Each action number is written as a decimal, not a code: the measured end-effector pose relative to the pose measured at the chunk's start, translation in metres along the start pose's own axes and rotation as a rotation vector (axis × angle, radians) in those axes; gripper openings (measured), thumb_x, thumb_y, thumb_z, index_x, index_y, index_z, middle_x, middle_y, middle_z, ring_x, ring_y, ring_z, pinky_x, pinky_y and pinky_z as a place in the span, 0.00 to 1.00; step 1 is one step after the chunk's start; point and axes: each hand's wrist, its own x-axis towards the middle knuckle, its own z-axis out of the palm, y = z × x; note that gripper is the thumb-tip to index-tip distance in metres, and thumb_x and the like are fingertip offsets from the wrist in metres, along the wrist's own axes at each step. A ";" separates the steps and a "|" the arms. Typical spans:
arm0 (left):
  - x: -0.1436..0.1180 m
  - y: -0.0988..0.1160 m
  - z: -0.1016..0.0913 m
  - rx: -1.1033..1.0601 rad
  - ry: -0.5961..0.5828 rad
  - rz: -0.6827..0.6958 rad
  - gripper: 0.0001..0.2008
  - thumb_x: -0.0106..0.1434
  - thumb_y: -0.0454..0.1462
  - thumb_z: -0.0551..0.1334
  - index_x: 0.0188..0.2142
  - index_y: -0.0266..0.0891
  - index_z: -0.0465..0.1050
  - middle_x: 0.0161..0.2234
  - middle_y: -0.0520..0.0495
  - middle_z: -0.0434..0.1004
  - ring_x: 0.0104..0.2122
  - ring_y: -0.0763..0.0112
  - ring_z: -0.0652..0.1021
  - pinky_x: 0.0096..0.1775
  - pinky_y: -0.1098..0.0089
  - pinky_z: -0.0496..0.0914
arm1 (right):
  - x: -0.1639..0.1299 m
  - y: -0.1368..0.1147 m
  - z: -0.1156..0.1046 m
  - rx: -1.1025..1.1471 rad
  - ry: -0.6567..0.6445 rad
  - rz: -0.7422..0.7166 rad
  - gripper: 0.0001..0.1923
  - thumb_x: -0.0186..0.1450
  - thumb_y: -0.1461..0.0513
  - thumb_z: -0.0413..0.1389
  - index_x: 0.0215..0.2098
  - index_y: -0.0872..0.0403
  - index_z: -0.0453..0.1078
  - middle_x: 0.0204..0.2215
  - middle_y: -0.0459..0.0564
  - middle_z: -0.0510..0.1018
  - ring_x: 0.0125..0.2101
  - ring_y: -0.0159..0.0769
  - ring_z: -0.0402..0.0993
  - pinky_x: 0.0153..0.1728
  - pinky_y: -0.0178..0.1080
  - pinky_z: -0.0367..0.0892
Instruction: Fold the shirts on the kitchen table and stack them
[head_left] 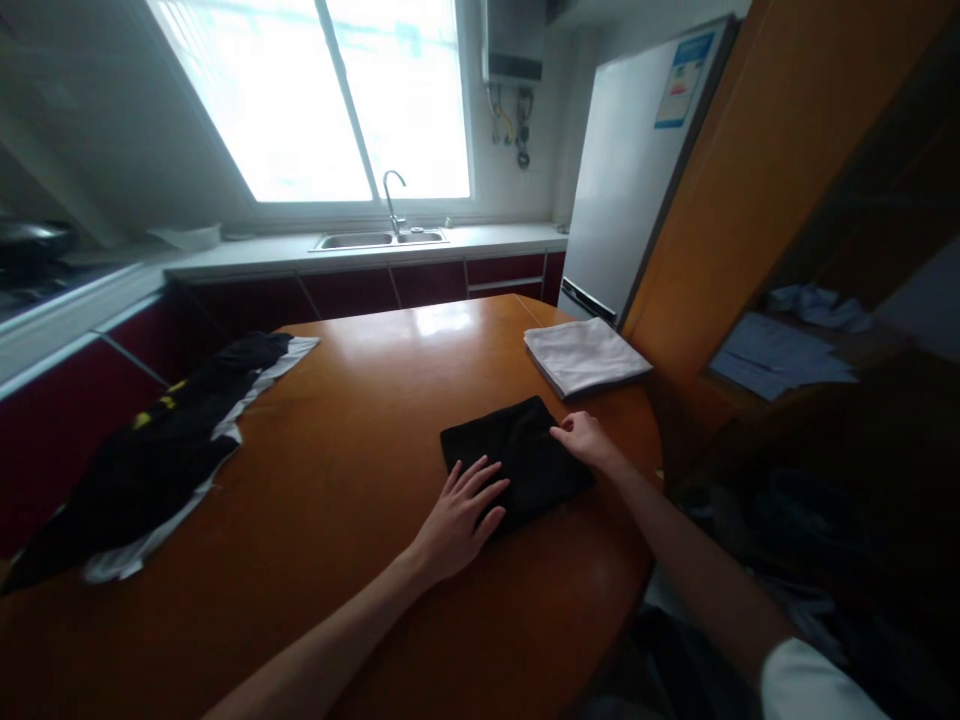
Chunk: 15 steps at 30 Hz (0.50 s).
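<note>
L hand [457,515] nearest cam, flat, fingers spread, palm pressing near-left edge of black folded cloth [517,460], soft matte square. R hand [589,438] loosely curled, fingertips on cloth's right edge, not clenched. Cloth lies on glossy orange wood tabletop [360,450], right-center. Folded white cloth [585,355] just beyond, far right. Crumpled black/white garment [165,440] far left.

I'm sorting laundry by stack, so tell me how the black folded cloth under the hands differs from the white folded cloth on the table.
The black folded cloth is dark, the white folded cloth pale. The left hand lies flat on the black folded cloth and the right hand touches its edge; the white folded cloth lies untouched. The black folded cloth lies nearer the person, the white folded cloth farther back, by the table's right edge. Both are folded flat into rectangles.
</note>
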 end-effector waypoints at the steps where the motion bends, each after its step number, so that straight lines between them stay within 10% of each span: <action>1: 0.000 -0.001 0.001 -0.002 0.006 -0.001 0.20 0.74 0.43 0.52 0.63 0.49 0.69 0.67 0.47 0.63 0.68 0.56 0.60 0.68 0.42 0.49 | 0.000 -0.001 0.000 0.010 -0.002 0.007 0.12 0.63 0.55 0.63 0.36 0.56 0.79 0.37 0.57 0.84 0.40 0.43 0.81 0.37 0.35 0.69; 15: 0.000 -0.006 0.000 -0.043 0.024 0.019 0.24 0.76 0.41 0.48 0.69 0.47 0.55 0.66 0.46 0.63 0.69 0.61 0.58 0.69 0.47 0.49 | 0.001 -0.010 -0.021 0.515 -0.409 0.181 0.09 0.62 0.59 0.64 0.35 0.58 0.77 0.27 0.47 0.81 0.24 0.29 0.73 0.24 0.29 0.64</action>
